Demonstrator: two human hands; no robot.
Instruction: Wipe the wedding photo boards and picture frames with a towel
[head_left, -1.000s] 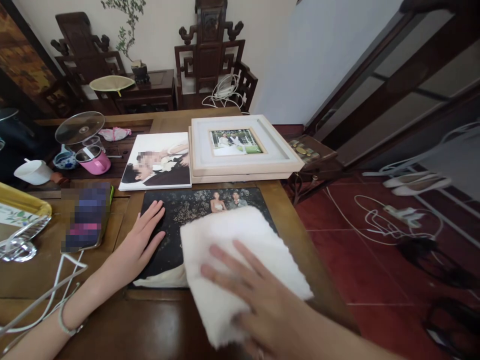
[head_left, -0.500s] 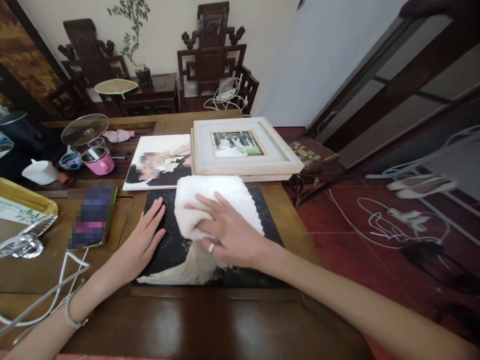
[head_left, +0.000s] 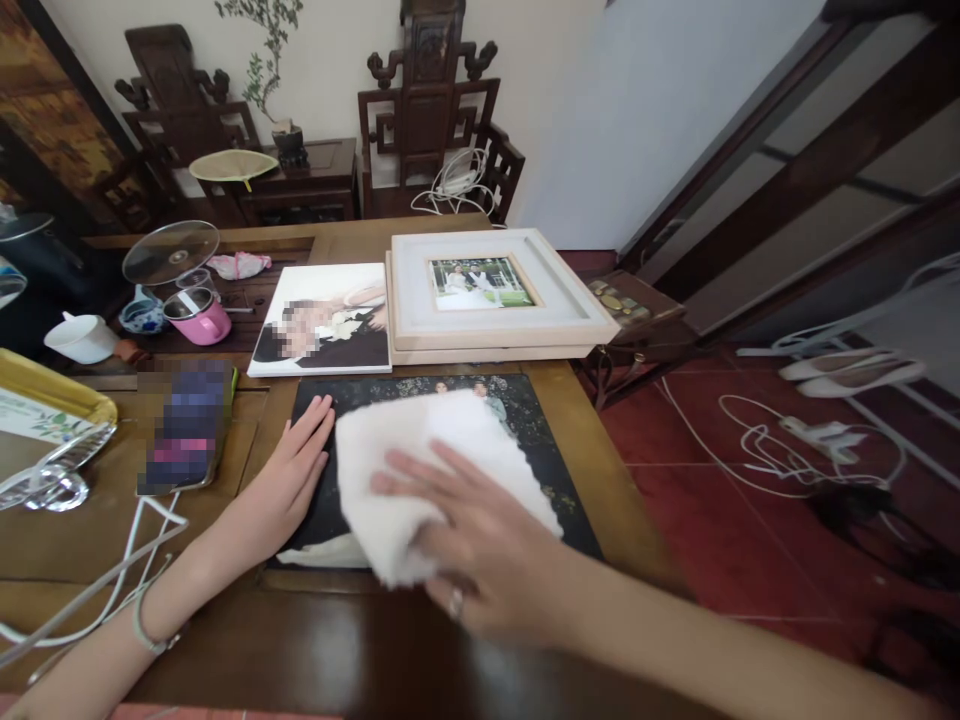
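Observation:
A large dark photo print (head_left: 559, 480) lies flat on the wooden table, with two people and a pale dress train partly showing on it. My right hand (head_left: 480, 540), a ring on one finger, presses a white fluffy cloth (head_left: 442, 440) against the photo's surface and grips the cloth's near edge. The cloth covers the middle of the photo. My left hand (head_left: 292, 475) lies flat on the photo's left edge, fingers stretched out, with nothing in it.
Behind the photo are a white photo panel (head_left: 326, 320) and stacked pale frames (head_left: 487, 330). On the left lie a phone (head_left: 187, 425), white cables (head_left: 127, 560) and a clear hair claw (head_left: 56, 485). A pink mug (head_left: 196, 318) and white cup (head_left: 81, 340) stand farther back.
My right hand has drawn the cloth down toward the near edge of the photo, uncovering the two people at its top. My left hand has stayed in place.

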